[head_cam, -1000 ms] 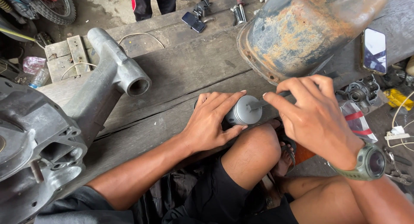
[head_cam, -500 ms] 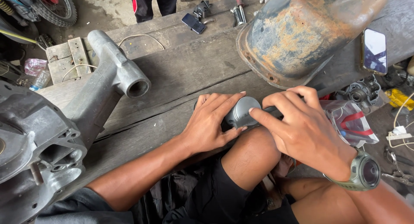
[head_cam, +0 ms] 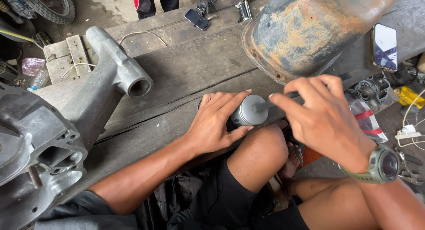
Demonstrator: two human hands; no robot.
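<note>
Head view puts the piston (head_cam: 249, 110) at the middle of things, a grey metal cylinder lying on the plank bench (head_cam: 177, 75) just above my knee (head_cam: 261, 154). My left hand (head_cam: 217, 123) wraps its near side, fingers laid flat along the top and thumb tucked under, so it is closed on the piston and steadying it. My right hand (head_cam: 323, 119) is pinched narrow around a slim dark tool (head_cam: 283, 97) whose tip meets the piston's crown. A second ago that hand was cupped over the piston and hid most of it; now it has drawn back to the right and lifted, so the crown shows bare and the tool stands out plainly. I read that as the working end now bearing on the crown rather than the hand merely gripping the part. Beyond the piston, a rusty tank (head_cam: 310, 30) sits at the bench's far edge, with a phone (head_cam: 384, 46) to its right. To the left lie a grey cast arm (head_cam: 110, 75) and an engine case (head_cam: 35, 154). A green watch (head_cam: 383, 164) rides my right wrist.
</note>
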